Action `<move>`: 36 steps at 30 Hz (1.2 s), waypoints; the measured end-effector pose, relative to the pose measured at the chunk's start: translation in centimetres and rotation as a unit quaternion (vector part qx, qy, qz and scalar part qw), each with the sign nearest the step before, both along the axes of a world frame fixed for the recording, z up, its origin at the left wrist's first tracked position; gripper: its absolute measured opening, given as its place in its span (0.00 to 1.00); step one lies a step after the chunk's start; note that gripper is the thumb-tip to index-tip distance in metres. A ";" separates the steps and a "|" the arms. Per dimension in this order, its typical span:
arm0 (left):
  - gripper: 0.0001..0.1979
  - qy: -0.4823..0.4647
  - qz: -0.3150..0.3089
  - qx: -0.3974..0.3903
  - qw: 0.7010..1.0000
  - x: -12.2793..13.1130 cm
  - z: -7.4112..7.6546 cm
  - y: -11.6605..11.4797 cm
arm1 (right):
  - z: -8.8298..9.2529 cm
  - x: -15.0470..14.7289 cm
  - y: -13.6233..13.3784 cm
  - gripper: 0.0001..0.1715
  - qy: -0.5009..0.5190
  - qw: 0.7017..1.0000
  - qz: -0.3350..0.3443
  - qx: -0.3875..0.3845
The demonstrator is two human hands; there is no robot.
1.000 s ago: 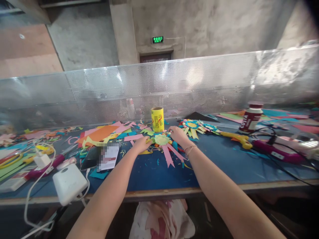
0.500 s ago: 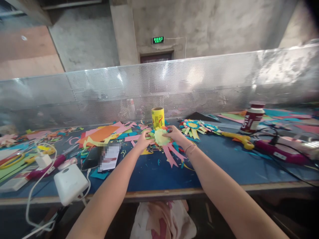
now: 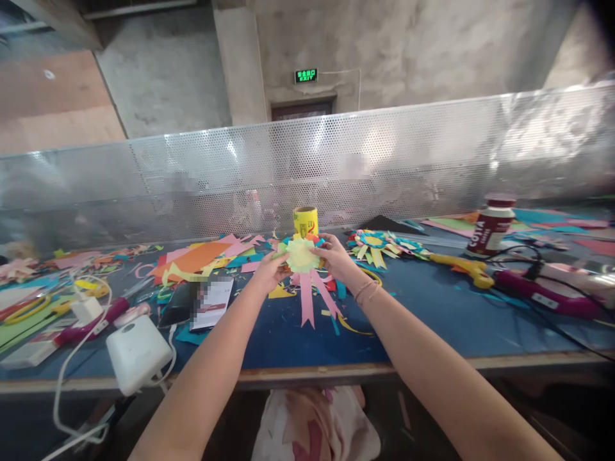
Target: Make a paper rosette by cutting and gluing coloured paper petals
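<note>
A paper rosette (image 3: 302, 256) with a pale green scalloped centre, a rim of coloured pieces and two pink tails is held up between my hands above the blue table (image 3: 298, 349). My left hand (image 3: 273, 271) pinches its left edge. On its right edge, the fingers of my right hand (image 3: 336, 257) are closed, with a thin band round that wrist. Just behind the rosette stands a yellow roll (image 3: 305, 221), its lower part hidden. Finished-looking paper rosettes (image 3: 375, 243) lie to the right of my right hand.
Coloured paper sheets (image 3: 196, 259) and scraps spread over the left and back. A phone (image 3: 212, 304) and a white charger box (image 3: 138, 353) with cables lie left. At right are a yellow-handled tool (image 3: 468, 269), a purple device (image 3: 548, 296) and a COSTA bottle (image 3: 491, 225). A perforated metal screen (image 3: 384, 166) stands behind.
The rosette has turned to face me more squarely and its pink tails now hang straighter down. My left hand has shifted slightly left and down; both hands keep hold.
</note>
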State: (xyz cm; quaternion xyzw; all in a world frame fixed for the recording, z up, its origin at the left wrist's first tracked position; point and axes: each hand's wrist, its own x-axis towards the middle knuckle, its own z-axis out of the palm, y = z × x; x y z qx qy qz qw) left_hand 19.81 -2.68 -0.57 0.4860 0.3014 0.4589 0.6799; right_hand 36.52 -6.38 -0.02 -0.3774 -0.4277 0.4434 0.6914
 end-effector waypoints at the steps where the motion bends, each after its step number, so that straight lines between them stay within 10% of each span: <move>1: 0.15 0.007 0.001 0.007 1.000 -0.1 0.0 0.0 | 0.1 0.0 -0.1 0.32 0.004 1.000 0.003 -0.006; 9: 0.18 0.029 -0.007 0.058 0.998 -0.3 0.8 -0.7 | 0.4 0.5 -0.6 0.12 -0.017 0.994 0.094 -0.058; 17: 0.15 0.062 -0.002 0.012 0.998 -0.8 0.7 0.0 | 0.9 0.5 -1.2 0.13 -0.031 0.988 0.082 -0.123; 27: 0.10 0.129 0.019 -0.030 0.991 -2.1 -0.3 1.7 | 1.1 3.1 -1.4 0.14 -0.317 0.920 0.074 -0.219; 36: 0.11 0.209 0.088 -0.049 0.973 -2.6 -0.4 1.8 | 1.2 7.0 -0.4 0.15 -0.514 0.814 -0.242 -0.118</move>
